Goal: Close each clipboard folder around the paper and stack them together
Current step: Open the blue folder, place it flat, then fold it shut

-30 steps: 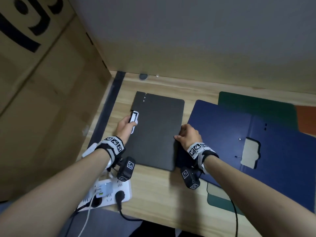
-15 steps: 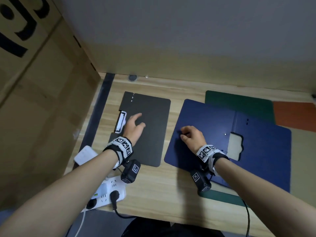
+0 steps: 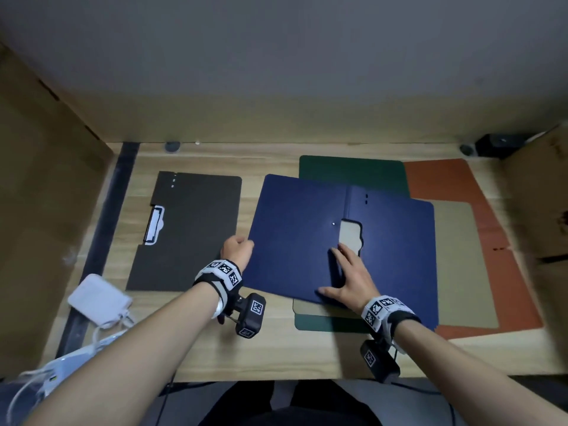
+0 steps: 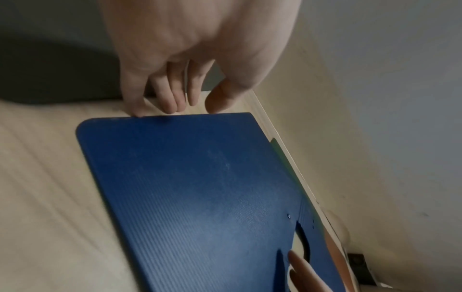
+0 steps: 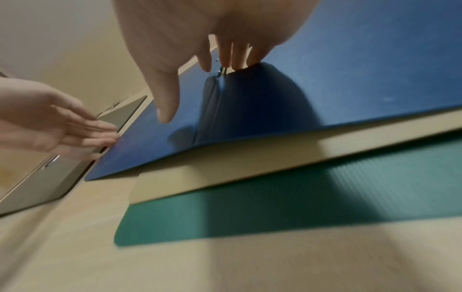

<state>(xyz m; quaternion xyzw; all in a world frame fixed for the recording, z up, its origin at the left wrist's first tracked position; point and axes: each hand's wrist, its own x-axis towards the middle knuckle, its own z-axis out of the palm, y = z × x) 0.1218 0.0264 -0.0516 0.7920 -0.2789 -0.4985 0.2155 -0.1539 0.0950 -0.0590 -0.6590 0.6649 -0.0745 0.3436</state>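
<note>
**Wooden tabletop, folders spread out**

Wood-grain tabletop (image 3: 276, 348) carries a closed black folder (image 3: 190, 232) at left, its white clip (image 3: 154, 226) showing. Just right of it lies the blue folder (image 3: 307, 241), open flat over a green folder (image 3: 353, 173) and beige paper (image 3: 461, 262). Left hand (image 3: 236, 250), grip curled, fingertips (image 4: 172, 106) meet the blue folder's left edge. Right hand (image 3: 350, 281), grip spread, presses flat by its spine.
</note>
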